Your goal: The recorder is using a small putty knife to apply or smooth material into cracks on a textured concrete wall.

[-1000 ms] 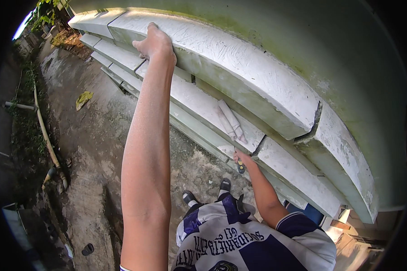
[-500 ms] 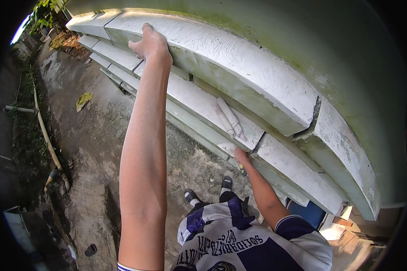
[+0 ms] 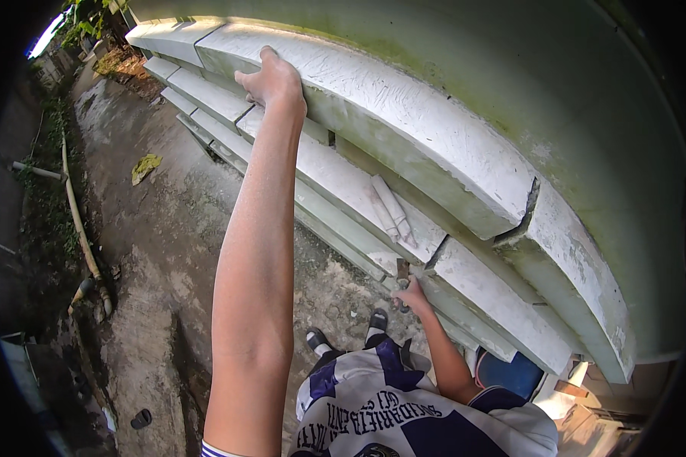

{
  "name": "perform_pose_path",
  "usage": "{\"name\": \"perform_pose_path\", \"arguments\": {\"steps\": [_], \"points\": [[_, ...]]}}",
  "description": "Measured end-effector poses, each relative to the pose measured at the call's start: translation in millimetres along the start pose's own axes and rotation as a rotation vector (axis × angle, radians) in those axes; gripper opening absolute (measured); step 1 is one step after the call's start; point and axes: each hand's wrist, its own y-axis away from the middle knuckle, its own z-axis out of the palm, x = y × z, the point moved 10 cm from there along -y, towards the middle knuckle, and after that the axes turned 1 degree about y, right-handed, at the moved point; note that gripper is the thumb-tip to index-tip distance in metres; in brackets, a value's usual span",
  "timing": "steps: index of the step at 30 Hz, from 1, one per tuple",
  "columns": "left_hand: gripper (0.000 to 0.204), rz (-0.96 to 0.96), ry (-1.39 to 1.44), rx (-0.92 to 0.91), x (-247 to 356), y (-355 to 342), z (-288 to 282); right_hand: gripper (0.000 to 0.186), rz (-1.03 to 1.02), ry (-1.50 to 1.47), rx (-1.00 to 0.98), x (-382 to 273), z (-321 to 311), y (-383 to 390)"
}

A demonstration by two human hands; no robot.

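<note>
My left hand (image 3: 273,80), pale with dust, rests with thumb and fingers apart against the front edge of the topmost white ledge (image 3: 358,87). Low beside the stepped wall, my right hand (image 3: 413,295) is closed round the dark handle of a scraper (image 3: 402,268), or a similar small tool. Its flat, brownish-grey head points up beside the lower ledge; my fingers cover part of the handle. Two dusty, whitish rolled pieces (image 3: 389,207) lie side by side on the middle ledge (image 3: 324,164), up and to the left of my right hand.
Dark gaps split the ledges into blocks. A greenish curved wall (image 3: 572,84) rises behind them. Below, on the stained concrete ground (image 3: 141,228), lie a yellow-green scrap (image 3: 145,167) and a dark sandal (image 3: 141,419). A long pipe (image 3: 76,206) runs at left; a blue container (image 3: 508,375) stands right.
My right hand has drawn back from the lower ledge toward my body, and the scraper's head has come into sight. My left hand keeps its place on the top ledge; the view has shifted slightly.
</note>
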Motion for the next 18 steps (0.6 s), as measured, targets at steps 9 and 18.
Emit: {"name": "perform_pose_path", "arguments": {"steps": [9, 18], "points": [[0.083, -0.044, 0.041, -0.036, -1, -2, 5, 0.092, -0.246, 0.71, 0.065, -33, 7, 4], [0.083, -0.02, 0.033, -0.025, -1, -1, -4, 0.074, -0.144, 0.803, 0.161, -36, 23, -9]]}}
